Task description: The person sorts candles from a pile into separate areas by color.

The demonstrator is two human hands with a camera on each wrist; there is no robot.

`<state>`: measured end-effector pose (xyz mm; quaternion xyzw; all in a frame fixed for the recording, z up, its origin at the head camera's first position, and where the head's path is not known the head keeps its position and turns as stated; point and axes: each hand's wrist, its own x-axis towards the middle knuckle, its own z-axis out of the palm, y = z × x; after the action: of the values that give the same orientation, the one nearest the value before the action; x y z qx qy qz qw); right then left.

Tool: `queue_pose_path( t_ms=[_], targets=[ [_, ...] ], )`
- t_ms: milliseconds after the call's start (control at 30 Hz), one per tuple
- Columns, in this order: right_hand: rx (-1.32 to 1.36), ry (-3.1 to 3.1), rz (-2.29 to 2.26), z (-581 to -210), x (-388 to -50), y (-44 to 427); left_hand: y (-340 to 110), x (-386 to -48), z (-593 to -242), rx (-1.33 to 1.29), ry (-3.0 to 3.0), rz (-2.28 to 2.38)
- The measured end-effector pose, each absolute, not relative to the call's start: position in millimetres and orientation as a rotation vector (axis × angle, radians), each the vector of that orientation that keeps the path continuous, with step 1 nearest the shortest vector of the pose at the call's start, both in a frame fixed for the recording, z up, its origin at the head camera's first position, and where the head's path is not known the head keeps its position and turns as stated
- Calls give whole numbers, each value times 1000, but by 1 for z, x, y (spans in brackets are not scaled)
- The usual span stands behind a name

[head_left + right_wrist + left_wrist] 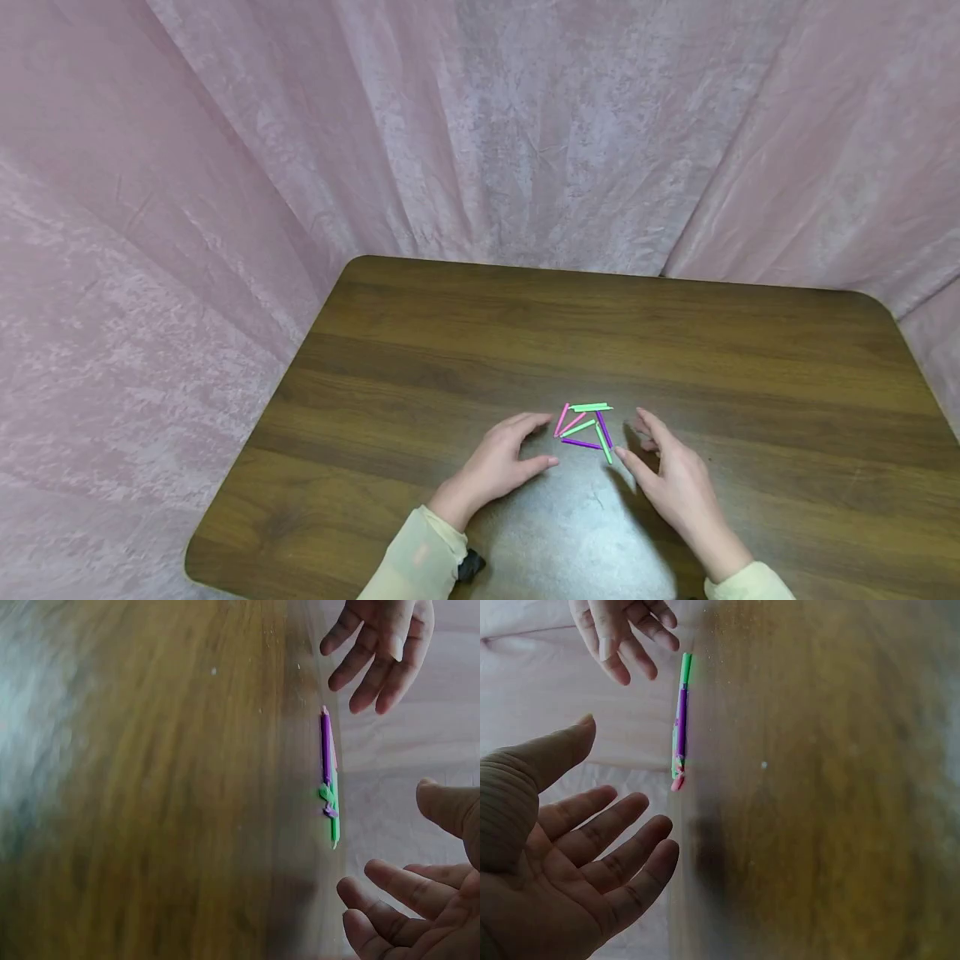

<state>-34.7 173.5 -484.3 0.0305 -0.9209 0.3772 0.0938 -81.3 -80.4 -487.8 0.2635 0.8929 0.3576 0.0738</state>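
Note:
Several short thin sticks in pink, green and purple lie close together on the wooden table, at the lower middle of the head view. Two pink sticks (pixel 561 420) are at the left of the group and two green sticks (pixel 590 407) side by side along its far edge. A purple stick (pixel 581 444) lies at the near edge; another green stick (pixel 577 428) slants inside. To the left of the group is my left hand (pixel 495 460), thumb and fingers spread apart, holding nothing. On the other side my right hand (pixel 675 479) holds nothing either, its thumb tip close to the sticks.
The brown wooden table (pixel 420 358) has rounded corners and spreads out around both hands. Pink curtains (pixel 570 133) hang behind it and at its left. A small dark object (pixel 471 566) shows by the left sleeve (pixel 420 554).

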Motion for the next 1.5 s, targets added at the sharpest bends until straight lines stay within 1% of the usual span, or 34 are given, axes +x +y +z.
queue_pose_path(
  t_ms=[767,1033,1200,1500],
  targets=[
    [-148,-2927,1194,-488,-44,160,-77,-86,-494,753,2554,1188],
    [-162,-2954,1201,-491,-45,156,-78,-88,-494,768,2530,1147],
    [-127,-2965,1160,-494,-48,155,-78,-89,-493,805,2551,1106],
    [-89,-2971,1070,-496,-52,154,-77,-91,-494,796,2528,1140]
  ],
)
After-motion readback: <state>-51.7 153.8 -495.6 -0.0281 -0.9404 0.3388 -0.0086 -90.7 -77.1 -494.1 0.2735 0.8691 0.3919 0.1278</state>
